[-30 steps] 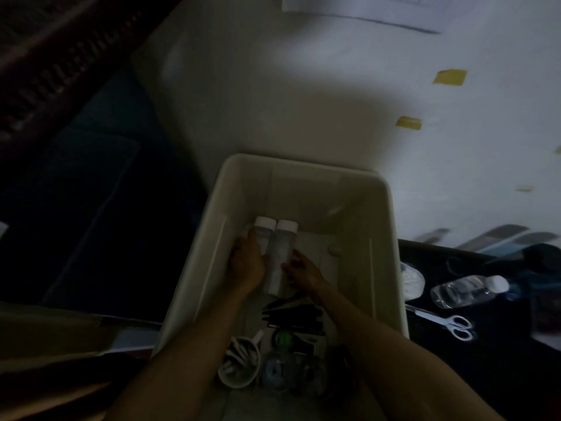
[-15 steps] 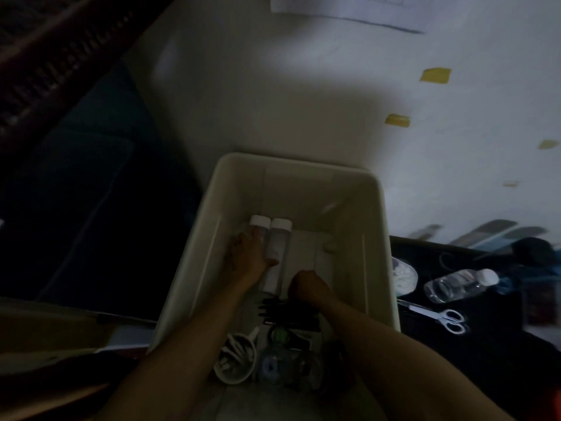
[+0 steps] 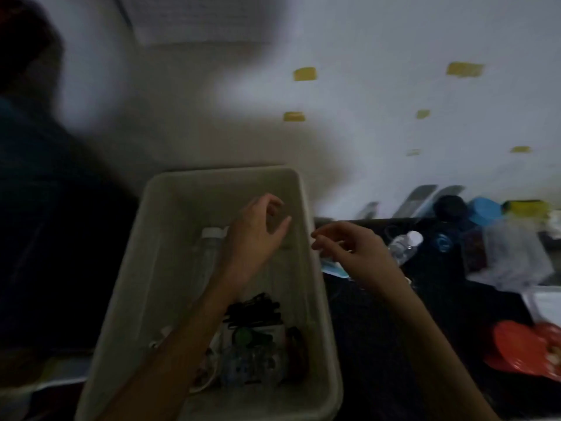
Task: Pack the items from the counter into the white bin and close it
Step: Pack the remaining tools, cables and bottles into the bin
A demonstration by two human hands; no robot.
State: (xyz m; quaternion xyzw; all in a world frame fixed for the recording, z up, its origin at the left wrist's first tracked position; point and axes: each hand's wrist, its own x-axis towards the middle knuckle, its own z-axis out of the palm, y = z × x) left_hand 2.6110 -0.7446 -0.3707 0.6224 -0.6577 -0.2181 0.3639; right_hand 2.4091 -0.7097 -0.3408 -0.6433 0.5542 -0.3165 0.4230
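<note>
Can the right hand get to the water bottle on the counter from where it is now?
Probably yes. The right hand hovers empty beyond the white bin rim, above the dark counter, and the water bottle lies just past it with nothing visibly between them, though the frame is blurred.

dark counter (image 3: 379,344), water bottle (image 3: 403,246), red plate (image 3: 522,349)

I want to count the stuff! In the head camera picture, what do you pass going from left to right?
white bin → capped bottle in the bin → left hand → right hand → water bottle on the counter → blue container → red plate
</note>
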